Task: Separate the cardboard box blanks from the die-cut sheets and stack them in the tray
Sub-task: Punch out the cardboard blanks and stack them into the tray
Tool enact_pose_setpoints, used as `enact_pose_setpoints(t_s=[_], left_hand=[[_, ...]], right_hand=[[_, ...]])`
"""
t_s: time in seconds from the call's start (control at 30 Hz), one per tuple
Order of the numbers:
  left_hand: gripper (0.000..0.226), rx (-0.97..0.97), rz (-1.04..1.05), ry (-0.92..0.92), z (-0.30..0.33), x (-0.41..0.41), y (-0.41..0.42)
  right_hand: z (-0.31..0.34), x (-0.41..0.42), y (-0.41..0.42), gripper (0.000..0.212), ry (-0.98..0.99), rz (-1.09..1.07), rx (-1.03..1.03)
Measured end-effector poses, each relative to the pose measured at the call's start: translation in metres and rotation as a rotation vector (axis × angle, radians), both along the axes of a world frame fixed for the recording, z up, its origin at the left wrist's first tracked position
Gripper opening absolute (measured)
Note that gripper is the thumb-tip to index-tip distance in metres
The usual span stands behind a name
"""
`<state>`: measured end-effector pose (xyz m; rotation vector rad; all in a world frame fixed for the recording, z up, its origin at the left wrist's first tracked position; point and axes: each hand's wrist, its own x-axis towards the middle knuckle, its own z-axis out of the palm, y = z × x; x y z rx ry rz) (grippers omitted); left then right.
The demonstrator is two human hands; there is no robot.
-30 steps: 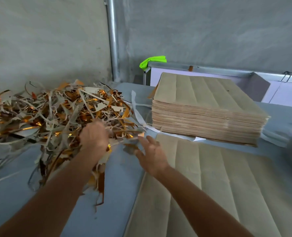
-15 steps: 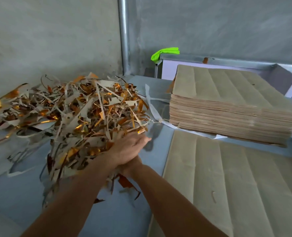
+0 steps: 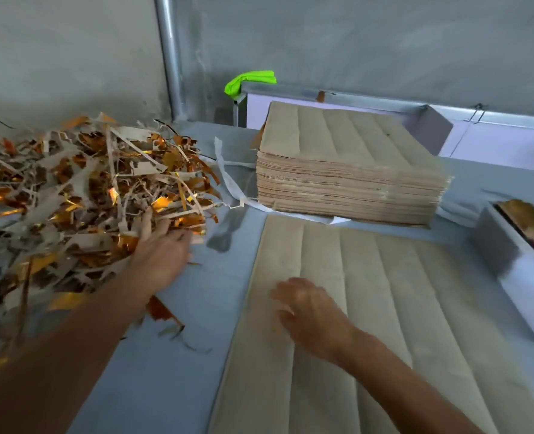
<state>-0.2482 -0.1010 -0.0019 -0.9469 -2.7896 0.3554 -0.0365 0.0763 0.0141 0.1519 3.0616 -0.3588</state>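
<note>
Nearest the camera, the right hand [image 3: 309,311] hovers over or rests on the near left part of the flat cardboard sheet [image 3: 369,324]; it is blurred, its fingers look loosely bent and pinch nothing that can be made out, and whether it touches the sheet cannot be told. The sheet lies flat on the grey table [image 3: 171,371], creased in long parallel lines. To the left and a little farther, the left hand [image 3: 162,252] lies with straight fingers spread against the near right edge of the scrap pile [image 3: 81,195], a loose heap of grey and gold-orange strips covering the left of the table; a few stray scraps [image 3: 165,314] lie just beside the forearm. At the right edge stands a grey tray [image 3: 503,270] with brown pieces showing inside it. Beyond the sheet sits a tall stack of cardboard sheets [image 3: 347,173], with a white paper strip [image 3: 228,177] trailing between it and the pile. Behind the stack runs a metal frame [image 3: 353,100] with a bright green cloth [image 3: 250,79] on its corner, then a pipe [image 3: 168,54] against the grey wall [image 3: 353,39].
</note>
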Motion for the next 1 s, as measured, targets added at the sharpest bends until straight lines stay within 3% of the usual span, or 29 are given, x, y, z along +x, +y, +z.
enact_pose_setpoints(t_s=[0.07, 0.2, 0.27, 0.37, 0.4, 0.47, 0.5, 0.57, 0.67, 0.73, 0.83, 1.0], left_hand=[[0.038, -0.012, -0.049, 0.104, 0.007, 0.012, 0.007], [0.052, -0.144, -0.100, 0.218, 0.029, 0.051, 0.026], [0.043, -0.097, -0.205, 0.237, 0.034, 0.082, 0.041], [0.034, 0.277, -0.558, -0.041, 0.022, 0.146, 0.073], [0.038, 0.338, -0.646, -0.140, 0.016, 0.171, 0.088], [0.046, 0.286, -0.692, -0.346, 0.001, 0.211, 0.109], [0.048, 0.216, -0.669, -0.405, -0.006, 0.221, 0.115], [0.047, 0.123, -0.559, -0.324, -0.014, 0.217, 0.116], [0.043, 0.034, -0.163, -0.166, -0.011, 0.192, 0.101], [0.045, 0.012, 0.046, -0.177, -0.009, 0.183, 0.092], [0.045, 0.087, 0.060, -0.200, -0.021, 0.189, 0.089], [0.039, 0.202, -0.031, -0.100, -0.033, 0.199, 0.083]], right_hand=[[-0.004, 0.032, 0.024, 0.030, 0.029, -0.145, 0.013], [-0.014, 0.080, 0.054, 0.031, 0.073, -0.389, -0.041], [-0.019, 0.097, 0.059, 0.031, 0.108, -0.480, -0.069], [-0.024, 0.118, 0.063, 0.028, 0.176, -0.564, -0.109], [-0.025, 0.125, 0.064, 0.028, 0.190, -0.577, -0.113], [-0.025, 0.138, 0.068, 0.027, 0.207, -0.587, -0.108], [-0.024, 0.145, 0.071, 0.026, 0.210, -0.606, -0.102], [-0.021, 0.162, 0.079, 0.028, 0.194, -0.678, -0.083], [-0.018, 0.188, 0.094, 0.030, 0.123, -0.827, -0.007], [-0.014, 0.198, 0.102, 0.035, 0.080, -0.947, 0.021], [-0.010, 0.207, 0.108, 0.041, -0.002, -1.091, -0.021], [-0.014, 0.209, 0.106, 0.035, 0.017, -1.105, -0.070]])
